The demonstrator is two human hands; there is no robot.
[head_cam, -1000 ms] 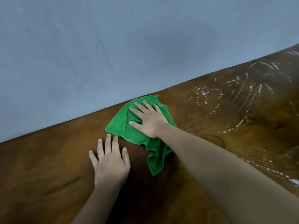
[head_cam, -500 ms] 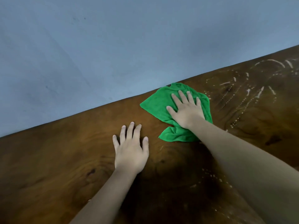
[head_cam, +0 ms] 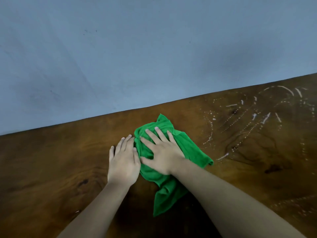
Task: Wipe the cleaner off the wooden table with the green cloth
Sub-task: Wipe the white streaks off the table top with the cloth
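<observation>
A wooden table [head_cam: 51, 169] streaked with white cleaner [head_cam: 257, 121] at frame right bore a green cloth [head_cam: 188, 148] at center, pinned under the flat, open-fingered right hand [head_cam: 163, 155], the left hand [head_cam: 122, 162] splayed beside it.

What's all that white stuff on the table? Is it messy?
Yes. White cleaner streaks and dotted trails still mark the wooden table to the right of the green cloth; that part isn't wiped yet.

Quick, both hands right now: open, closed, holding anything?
Left hand: open, flat on the table, beside the green cloth.
Right hand: open, fingers spread, pressing down on the cloth, not gripping it.
</observation>
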